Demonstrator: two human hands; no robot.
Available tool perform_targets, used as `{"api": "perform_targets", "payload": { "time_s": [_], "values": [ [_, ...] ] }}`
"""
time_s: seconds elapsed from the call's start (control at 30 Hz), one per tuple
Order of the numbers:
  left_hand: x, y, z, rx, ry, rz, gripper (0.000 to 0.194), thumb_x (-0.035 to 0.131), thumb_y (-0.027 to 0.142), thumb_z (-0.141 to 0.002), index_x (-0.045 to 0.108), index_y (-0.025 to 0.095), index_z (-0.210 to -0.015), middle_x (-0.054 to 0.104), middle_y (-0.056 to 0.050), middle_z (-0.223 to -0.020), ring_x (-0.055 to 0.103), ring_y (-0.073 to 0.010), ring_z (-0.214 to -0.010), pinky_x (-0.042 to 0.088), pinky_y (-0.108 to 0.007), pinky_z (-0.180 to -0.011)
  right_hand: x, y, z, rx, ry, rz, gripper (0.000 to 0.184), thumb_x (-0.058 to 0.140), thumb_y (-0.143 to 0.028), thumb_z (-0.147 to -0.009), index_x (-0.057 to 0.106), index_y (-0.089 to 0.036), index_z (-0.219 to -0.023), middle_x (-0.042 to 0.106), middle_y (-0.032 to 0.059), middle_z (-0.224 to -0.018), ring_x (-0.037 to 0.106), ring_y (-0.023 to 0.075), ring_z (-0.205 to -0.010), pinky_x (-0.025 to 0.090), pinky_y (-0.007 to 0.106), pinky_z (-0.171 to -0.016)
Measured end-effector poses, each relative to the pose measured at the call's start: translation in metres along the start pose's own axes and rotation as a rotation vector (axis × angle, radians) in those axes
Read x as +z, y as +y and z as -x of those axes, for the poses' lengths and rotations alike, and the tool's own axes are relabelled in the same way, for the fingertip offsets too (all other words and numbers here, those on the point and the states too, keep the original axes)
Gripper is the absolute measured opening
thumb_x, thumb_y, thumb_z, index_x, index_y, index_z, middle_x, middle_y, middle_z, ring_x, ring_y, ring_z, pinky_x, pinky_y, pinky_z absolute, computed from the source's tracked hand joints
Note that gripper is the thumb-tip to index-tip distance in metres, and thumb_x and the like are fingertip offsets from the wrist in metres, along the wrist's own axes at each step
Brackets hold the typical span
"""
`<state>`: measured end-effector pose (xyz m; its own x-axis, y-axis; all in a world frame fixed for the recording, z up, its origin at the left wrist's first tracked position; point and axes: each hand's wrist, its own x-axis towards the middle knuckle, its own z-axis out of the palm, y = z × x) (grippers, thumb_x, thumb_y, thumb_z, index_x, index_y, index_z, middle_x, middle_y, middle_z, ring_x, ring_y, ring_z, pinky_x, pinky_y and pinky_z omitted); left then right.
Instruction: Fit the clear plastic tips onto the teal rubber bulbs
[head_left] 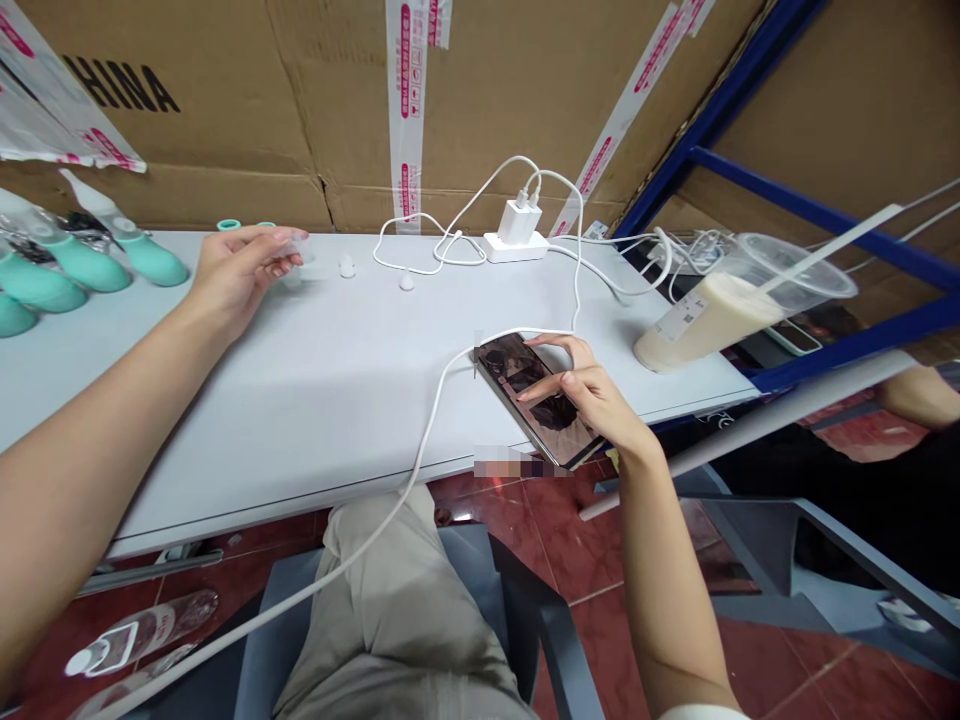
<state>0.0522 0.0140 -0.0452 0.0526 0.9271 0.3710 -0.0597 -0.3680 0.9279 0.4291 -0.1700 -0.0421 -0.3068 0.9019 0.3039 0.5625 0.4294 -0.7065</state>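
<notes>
My left hand is raised over the back left of the white table, its fingertips pinched on a small clear plastic piece. Two small whitish translucent tips, one nearer and one farther right, sit on the tabletop to the right of that hand. At the table's front edge lies a smartphone with its screen lit, showing a picture. My right hand rests over it with the fingers apart, one fingertip on the screen.
Several teal squeeze bulbs with clear nozzles lie at the left. A white charger and its cable stretch across the table. A tilted drink cup stands right, beside a blue frame. Another person's arm shows beyond.
</notes>
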Motion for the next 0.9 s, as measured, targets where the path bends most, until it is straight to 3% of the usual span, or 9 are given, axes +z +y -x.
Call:
{"api": "perform_targets", "payload": {
  "time_s": [0.37, 0.9],
  "values": [
    [-0.0007, 0.0007, 0.0009, 0.006, -0.029, -0.02, 0.029, 0.064, 0.025, -0.081, 0.064, 0.001, -0.099, 0.063, -0.004, -0.081, 0.058, -0.005, -0.071, 0.044, -0.026, -0.081, 0.0, 0.0, 0.0, 0.014, -0.001, 0.006, 0.053, 0.034, -0.059, -0.089, 0.077, -0.03, -0.081, 0.053, 0.0035, -0.126, 0.042, 0.0247, -0.124, 0.025, 0.044, -0.112],
    [0.001, 0.0008, 0.0012, -0.014, -0.024, -0.005, 0.026, 0.065, 0.025, -0.08, 0.066, 0.004, -0.096, 0.065, -0.006, -0.081, 0.057, -0.0056, -0.067, 0.044, -0.021, -0.069, 0.0006, 0.0017, 0.0004, 0.012, -0.002, -0.002, 0.048, 0.037, -0.057, -0.089, 0.077, -0.031, -0.082, 0.054, 0.0034, -0.125, 0.042, 0.0247, -0.125, 0.025, 0.045, -0.112]
  ]
}}
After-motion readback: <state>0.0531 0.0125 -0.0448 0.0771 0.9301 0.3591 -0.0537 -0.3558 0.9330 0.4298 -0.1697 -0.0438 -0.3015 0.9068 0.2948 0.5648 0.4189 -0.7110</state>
